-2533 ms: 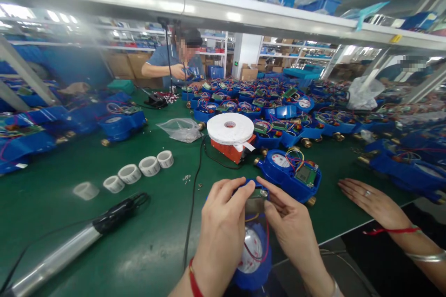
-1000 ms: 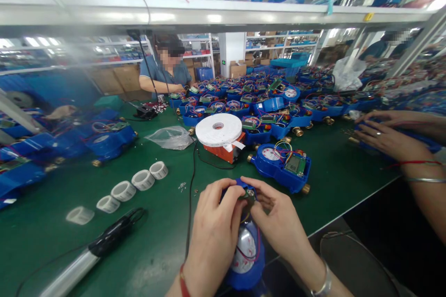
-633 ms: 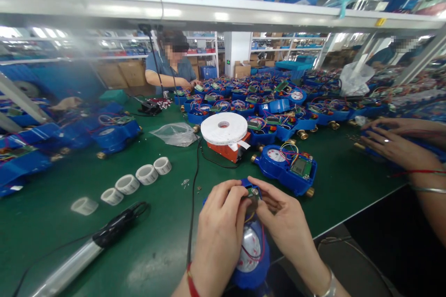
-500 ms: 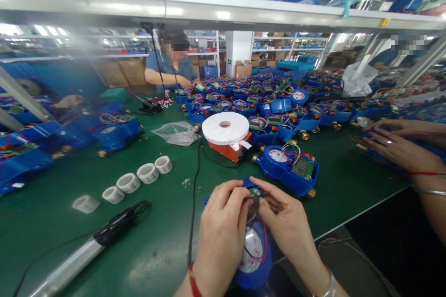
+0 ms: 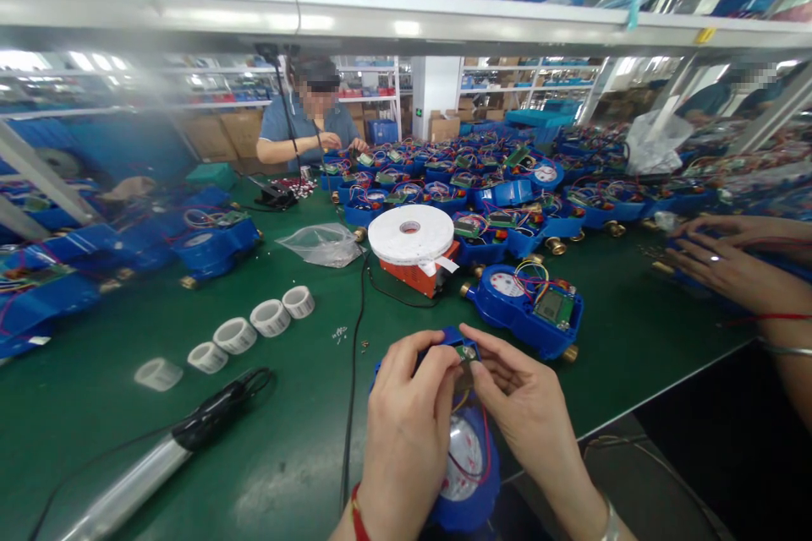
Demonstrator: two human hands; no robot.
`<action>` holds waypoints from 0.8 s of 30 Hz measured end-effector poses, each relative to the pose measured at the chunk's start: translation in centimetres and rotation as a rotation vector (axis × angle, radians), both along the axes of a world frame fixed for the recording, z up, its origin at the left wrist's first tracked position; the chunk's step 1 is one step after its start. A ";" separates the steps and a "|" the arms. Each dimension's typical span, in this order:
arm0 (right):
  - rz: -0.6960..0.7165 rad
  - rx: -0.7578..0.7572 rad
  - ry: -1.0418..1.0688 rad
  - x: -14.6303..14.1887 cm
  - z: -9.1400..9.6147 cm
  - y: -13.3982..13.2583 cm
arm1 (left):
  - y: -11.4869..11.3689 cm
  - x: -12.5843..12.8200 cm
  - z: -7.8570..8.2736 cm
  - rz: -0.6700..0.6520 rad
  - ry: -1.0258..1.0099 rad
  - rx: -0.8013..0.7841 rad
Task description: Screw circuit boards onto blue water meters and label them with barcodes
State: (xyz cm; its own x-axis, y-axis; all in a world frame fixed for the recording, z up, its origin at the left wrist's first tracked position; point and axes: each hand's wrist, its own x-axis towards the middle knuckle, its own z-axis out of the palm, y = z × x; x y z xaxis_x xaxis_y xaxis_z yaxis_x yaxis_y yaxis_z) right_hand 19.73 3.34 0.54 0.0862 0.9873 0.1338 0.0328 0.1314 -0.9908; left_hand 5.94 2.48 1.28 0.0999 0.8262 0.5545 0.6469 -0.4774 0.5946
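Observation:
A blue water meter (image 5: 462, 461) with a round dial lies in front of me at the table's near edge. Its far end, with a small green circuit board (image 5: 468, 352), sits between my two hands. My left hand (image 5: 411, 406) is closed over the board's left side, thumb and fingertips pinching near it. From the right, my right hand (image 5: 523, 397) grips the housing, its index finger along the rim and its thumb by the board. Red and yellow wires run from the board toward the dial. My fingers hide much of the board.
A second blue meter with a display (image 5: 529, 304) lies beyond my right hand. A white label reel (image 5: 411, 235) rests on an orange box (image 5: 412, 275). Left are several small label rolls (image 5: 234, 336) and an electric screwdriver (image 5: 158, 456). A co-worker's hands (image 5: 729, 258) are at right.
My hands stay on the meter with almost the same grip, and the view shifts slightly. Across the table, the other person's hands have moved a little.

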 end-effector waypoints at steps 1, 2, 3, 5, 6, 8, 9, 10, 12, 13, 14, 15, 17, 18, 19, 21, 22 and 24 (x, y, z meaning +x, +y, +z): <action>-0.001 0.002 -0.001 0.0 0.0 0.0 | 0.0 0.0 0.0 -0.002 0.002 -0.003; -0.003 0.005 -0.001 0.0 0.0 0.0 | -0.1 0.0 0.0 -0.004 0.010 0.001; -0.006 0.007 -0.001 -0.1 0.0 0.0 | -0.1 0.0 0.1 -0.004 0.024 0.017; -0.010 0.012 -0.003 -0.1 0.0 -0.1 | -0.2 -0.1 0.4 0.007 0.057 0.078; -0.011 0.013 -0.006 -0.1 -0.1 -0.1 | -0.1 -0.1 0.5 0.014 0.075 0.116; -0.008 0.021 -0.011 -0.1 -0.2 -0.1 | 0.0 -0.2 1.0 0.017 0.113 0.176; -0.005 0.023 -0.014 0.0 -0.2 -0.1 | 0.1 -0.2 1.2 0.008 0.135 0.196; -0.002 0.025 -0.015 0.0 -0.3 -0.1 | 0.2 -0.3 1.5 -0.008 0.162 0.212; 0.006 0.024 -0.017 0.0 -0.3 -0.1 | 0.5 -0.5 1.9 -0.051 0.225 0.237; 0.010 0.019 -0.018 0.0 -0.3 -0.1 | 0.7 -0.6 2.0 -0.076 0.256 0.241; 0.018 0.010 -0.019 0.0 -0.3 -0.1 | 0.8 -0.7 2.2 -0.100 0.285 0.241; 0.027 0.003 -0.022 0.0 -0.2 -0.2 | 0.9 -0.8 2.3 -0.121 0.310 0.237; 0.043 0.000 -0.031 0.0 -0.1 -0.3 | 1.0 -0.9 2.4 -0.164 0.350 0.228; 0.051 0.006 -0.039 0.0 0.0 -0.4 | 1.0 -1.0 2.4 -0.185 0.366 0.227; 0.064 0.017 -0.047 0.0 0.1 -0.6 | 1.1 -1.1 2.5 -0.208 0.383 0.234; 0.087 0.043 -0.055 0.0 0.3 -0.8 | 1.2 -1.3 2.5 -0.261 0.431 0.268; 0.100 0.050 -0.054 0.1 0.4 -0.9 | 1.4 -1.4 2.5 -0.291 0.457 0.294; 0.118 0.049 -0.034 0.1 0.6 -1.0 | 1.7 -1.6 2.6 -0.342 0.506 0.356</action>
